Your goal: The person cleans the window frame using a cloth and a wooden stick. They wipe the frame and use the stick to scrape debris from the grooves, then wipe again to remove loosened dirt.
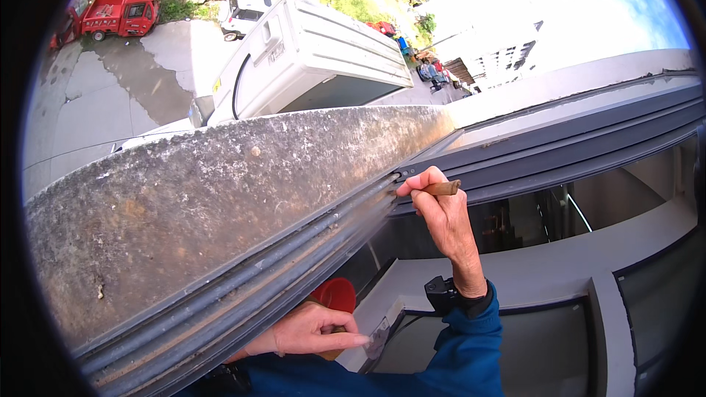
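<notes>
My right hand (443,213) is closed round a short brown wooden handle (443,188), whose butt end points right. The tool's working end is hidden by my fingers, at the corner of the grey metal window track (265,272). Dirt lies in the grooves of this track. Lower down, my left hand (316,329) is curled on the inner side of the track, over a tan piece (331,353) that is mostly covered. A translucent flat piece (377,338) shows beside its thumb tip. Just behind that hand is a round red object (336,295), partly hidden.
A stained concrete ledge (220,191) runs outside the track. Dark window rails (559,140) lead off to the right. Indoors there is a pale frame (515,276) with dark panels. Below outside stand a white box truck (294,59) and a red three-wheeled cargo vehicle (121,11).
</notes>
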`<action>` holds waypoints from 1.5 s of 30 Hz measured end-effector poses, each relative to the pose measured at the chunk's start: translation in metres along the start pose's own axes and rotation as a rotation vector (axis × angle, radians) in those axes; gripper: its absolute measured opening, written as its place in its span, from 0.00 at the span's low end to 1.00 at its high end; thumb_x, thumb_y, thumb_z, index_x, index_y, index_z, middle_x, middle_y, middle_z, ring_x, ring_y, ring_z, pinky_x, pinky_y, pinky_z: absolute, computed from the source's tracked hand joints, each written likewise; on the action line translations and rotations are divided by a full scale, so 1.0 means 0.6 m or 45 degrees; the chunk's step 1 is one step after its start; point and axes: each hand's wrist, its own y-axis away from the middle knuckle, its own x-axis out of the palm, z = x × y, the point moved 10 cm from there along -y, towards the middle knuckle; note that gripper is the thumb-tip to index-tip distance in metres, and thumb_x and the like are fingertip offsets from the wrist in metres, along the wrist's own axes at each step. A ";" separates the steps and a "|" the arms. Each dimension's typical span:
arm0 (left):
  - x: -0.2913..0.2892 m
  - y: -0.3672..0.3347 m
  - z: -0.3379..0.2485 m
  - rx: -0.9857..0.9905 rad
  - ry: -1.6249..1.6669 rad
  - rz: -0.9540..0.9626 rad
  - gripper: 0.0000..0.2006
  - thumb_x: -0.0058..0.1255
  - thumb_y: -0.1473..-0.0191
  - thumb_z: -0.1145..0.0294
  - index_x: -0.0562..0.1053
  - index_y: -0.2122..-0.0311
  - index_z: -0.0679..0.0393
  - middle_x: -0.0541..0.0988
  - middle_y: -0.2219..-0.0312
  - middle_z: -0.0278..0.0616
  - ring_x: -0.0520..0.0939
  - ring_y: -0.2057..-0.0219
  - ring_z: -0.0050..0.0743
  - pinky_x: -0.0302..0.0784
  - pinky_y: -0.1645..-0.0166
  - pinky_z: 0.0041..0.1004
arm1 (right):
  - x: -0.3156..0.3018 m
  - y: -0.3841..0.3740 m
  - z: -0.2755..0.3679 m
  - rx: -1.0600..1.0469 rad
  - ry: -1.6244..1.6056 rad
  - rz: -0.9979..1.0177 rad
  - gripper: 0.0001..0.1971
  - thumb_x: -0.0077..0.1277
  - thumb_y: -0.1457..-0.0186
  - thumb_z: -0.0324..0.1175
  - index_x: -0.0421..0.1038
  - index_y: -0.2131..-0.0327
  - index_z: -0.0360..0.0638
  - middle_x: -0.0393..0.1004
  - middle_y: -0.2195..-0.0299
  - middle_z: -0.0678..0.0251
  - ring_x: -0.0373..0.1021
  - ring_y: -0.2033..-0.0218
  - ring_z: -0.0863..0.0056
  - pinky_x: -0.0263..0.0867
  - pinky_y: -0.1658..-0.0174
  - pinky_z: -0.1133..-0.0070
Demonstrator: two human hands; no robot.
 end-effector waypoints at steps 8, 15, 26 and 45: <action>0.002 0.002 -0.005 0.004 -0.022 0.042 0.16 0.48 0.44 0.53 0.75 0.65 0.57 0.72 0.82 0.32 0.68 0.83 0.13 0.59 0.77 0.17 | -0.050 -0.006 0.006 -0.045 -0.100 -0.270 0.06 0.42 0.46 0.27 0.67 0.69 0.34 0.76 0.73 0.63 0.63 0.75 0.86 0.63 0.70 0.84; 0.006 0.004 -0.003 -0.052 -0.045 0.107 0.15 0.48 0.43 0.54 0.74 0.64 0.57 0.74 0.80 0.33 0.69 0.81 0.14 0.60 0.77 0.16 | -0.024 -0.046 -0.079 0.083 -0.052 -0.322 0.09 0.42 0.48 0.29 0.68 0.67 0.31 0.76 0.72 0.60 0.71 0.68 0.76 0.65 0.60 0.79; -0.001 0.001 -0.009 0.048 0.056 -0.024 0.19 0.48 0.45 0.47 0.75 0.70 0.55 0.67 0.88 0.30 0.66 0.87 0.15 0.56 0.80 0.19 | -0.028 0.005 0.030 -0.105 -0.495 -0.068 0.07 0.40 0.48 0.27 0.67 0.67 0.37 0.76 0.70 0.63 0.64 0.75 0.84 0.63 0.71 0.84; -0.006 0.003 -0.011 -0.036 -0.013 -0.005 0.19 0.47 0.43 0.50 0.75 0.67 0.58 0.68 0.86 0.30 0.65 0.84 0.13 0.57 0.78 0.19 | -0.022 0.022 0.045 -0.138 -0.519 -0.115 0.05 0.40 0.46 0.24 0.67 0.69 0.38 0.75 0.70 0.64 0.63 0.75 0.86 0.62 0.70 0.86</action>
